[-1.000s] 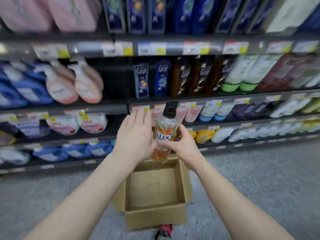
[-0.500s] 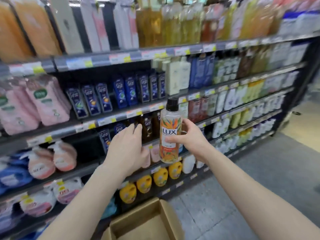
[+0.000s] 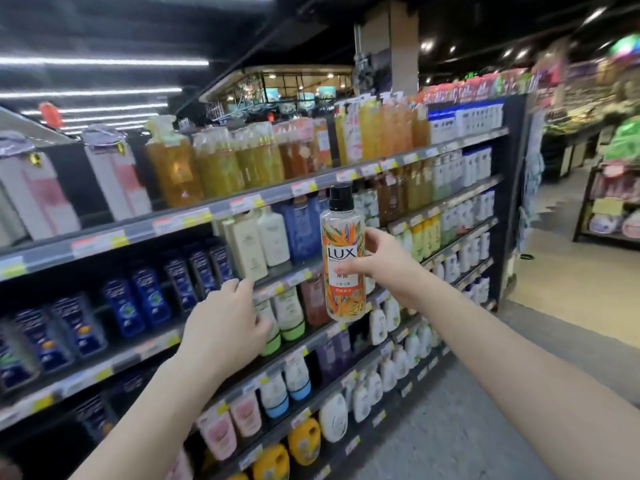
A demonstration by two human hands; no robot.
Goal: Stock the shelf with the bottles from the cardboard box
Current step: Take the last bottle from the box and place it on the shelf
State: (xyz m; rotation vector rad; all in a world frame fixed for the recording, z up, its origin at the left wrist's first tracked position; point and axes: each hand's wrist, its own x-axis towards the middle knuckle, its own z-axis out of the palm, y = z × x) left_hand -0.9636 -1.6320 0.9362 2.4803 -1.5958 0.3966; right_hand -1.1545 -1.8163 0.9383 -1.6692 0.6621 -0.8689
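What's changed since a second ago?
The right hand has raised the LUX bottle from above the cardboard box up to the upper shelves; the box has left the view. Unchanged: the right hand grips the bottle upright; the left hand stays open, holding nothing.

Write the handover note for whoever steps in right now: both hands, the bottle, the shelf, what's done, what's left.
Right hand: grips the LUX bottle round its middle, upright, black cap up, in the air in front of the shelf unit.
Left hand: holds nothing, fingers loosely curled, reaching toward the shelf edge below the cream bottles; contact cannot be told.
Cardboard box: out of view.
Done: one bottle is in hand at the shelves.
Left: set it on a shelf. No matching LUX row is clear in this blurred view. How many bottles remain in the box cannot be told.
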